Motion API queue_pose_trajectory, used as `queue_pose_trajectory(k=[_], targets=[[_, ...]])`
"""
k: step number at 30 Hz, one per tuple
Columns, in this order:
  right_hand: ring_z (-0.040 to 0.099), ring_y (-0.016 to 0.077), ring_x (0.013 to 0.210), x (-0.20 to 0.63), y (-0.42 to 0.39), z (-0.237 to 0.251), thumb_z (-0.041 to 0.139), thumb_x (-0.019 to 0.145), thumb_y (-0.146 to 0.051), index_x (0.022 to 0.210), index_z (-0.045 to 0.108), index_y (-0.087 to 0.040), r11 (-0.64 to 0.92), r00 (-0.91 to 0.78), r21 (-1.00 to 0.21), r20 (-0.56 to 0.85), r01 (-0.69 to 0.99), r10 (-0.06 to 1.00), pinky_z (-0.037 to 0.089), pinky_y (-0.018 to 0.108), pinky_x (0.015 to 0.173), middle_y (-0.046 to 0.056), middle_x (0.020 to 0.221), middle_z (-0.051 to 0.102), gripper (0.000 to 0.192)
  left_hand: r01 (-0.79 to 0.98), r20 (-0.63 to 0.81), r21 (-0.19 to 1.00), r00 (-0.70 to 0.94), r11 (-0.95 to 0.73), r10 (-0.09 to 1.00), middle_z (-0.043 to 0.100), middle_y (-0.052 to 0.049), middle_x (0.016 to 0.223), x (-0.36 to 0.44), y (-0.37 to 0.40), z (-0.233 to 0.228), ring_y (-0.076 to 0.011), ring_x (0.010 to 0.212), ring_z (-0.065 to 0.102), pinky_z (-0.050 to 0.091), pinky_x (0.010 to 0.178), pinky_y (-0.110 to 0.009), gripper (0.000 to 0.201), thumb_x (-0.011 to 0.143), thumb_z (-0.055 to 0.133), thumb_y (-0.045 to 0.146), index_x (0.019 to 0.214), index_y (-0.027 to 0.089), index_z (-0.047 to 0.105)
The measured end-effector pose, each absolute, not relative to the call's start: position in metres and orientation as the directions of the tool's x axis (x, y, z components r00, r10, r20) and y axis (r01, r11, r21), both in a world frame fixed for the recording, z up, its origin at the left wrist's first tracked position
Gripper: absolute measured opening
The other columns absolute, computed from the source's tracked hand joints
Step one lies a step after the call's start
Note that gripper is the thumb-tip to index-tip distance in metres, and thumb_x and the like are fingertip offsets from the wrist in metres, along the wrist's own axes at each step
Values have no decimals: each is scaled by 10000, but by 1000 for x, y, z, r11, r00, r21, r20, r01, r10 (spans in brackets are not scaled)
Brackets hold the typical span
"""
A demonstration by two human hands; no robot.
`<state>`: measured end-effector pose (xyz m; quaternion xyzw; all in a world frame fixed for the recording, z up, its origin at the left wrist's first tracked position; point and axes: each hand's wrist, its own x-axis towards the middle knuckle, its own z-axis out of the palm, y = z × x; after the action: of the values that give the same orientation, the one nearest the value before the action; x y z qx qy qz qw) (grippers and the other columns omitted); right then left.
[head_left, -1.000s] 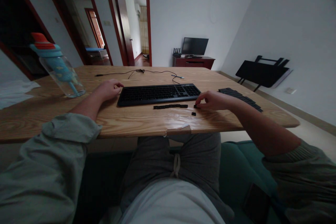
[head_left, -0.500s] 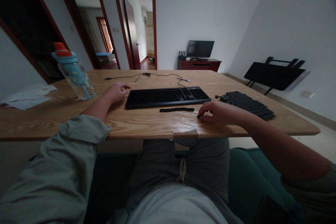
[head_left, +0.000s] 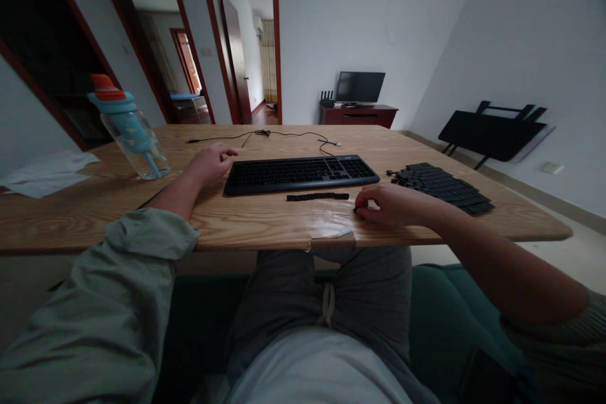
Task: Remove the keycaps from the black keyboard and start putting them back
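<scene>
A black keyboard (head_left: 302,174) lies in the middle of the wooden table. My left hand (head_left: 211,165) rests at its left end, fingers loosely spread and holding nothing. In front of the keyboard runs a short row of black keycaps (head_left: 317,196). Just right of that row, my right hand (head_left: 386,204) is low over the tabletop, thumb and fingertips pinched on a small black keycap (head_left: 356,209), mostly hidden by the fingers. Beyond this hand, many more keycaps (head_left: 440,184) are laid out close together in a flat patch.
A clear bottle with a blue and red lid (head_left: 130,129) stands at the left, beside white tissues (head_left: 47,172). A thin black cable (head_left: 284,134) trails behind the keyboard. Clear tape (head_left: 331,221) covers part of the table's front edge.
My right hand keeps its pinch on the keycap, its fingers turned slightly. The whole view has shifted a little; the left hand stays by the keyboard.
</scene>
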<state>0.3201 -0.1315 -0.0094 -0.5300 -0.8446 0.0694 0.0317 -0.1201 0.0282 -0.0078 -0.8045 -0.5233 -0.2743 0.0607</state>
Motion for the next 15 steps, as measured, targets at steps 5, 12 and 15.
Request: queue_pose_trajectory(k=[5, 12, 15], targets=[[662, 172, 773, 320, -131, -7, 516, 918, -334, 972, 782, -206, 497, -498, -123, 22, 859, 867, 461, 268, 692, 81, 989, 762, 300, 892, 474, 196, 277, -407, 836, 710, -100, 1083, -122, 30, -8, -224, 913, 636, 482, 860, -320, 391, 791, 503, 288, 1080, 192, 749], [648, 173, 749, 318, -130, -4, 511, 908, -304, 922, 786, -205, 506, -503, -59, 61, 860, 862, 445, 279, 684, 87, 971, 751, 292, 900, 467, 184, 274, -395, 841, 706, -95, 1069, -121, 27, -7, -219, 881, 627, 476, 856, -318, 396, 786, 495, 289, 1073, 182, 746], [650, 175, 777, 319, -130, -4, 533, 892, -302, 951, 780, -219, 515, -510, -51, 84, 856, 856, 446, 276, 713, 77, 991, 745, 267, 903, 456, 191, 265, -384, 850, 707, -93, 1077, -119, 26, -6, -215, 891, 622, 476, 858, -312, 398, 800, 486, 284, 1089, 184, 740]])
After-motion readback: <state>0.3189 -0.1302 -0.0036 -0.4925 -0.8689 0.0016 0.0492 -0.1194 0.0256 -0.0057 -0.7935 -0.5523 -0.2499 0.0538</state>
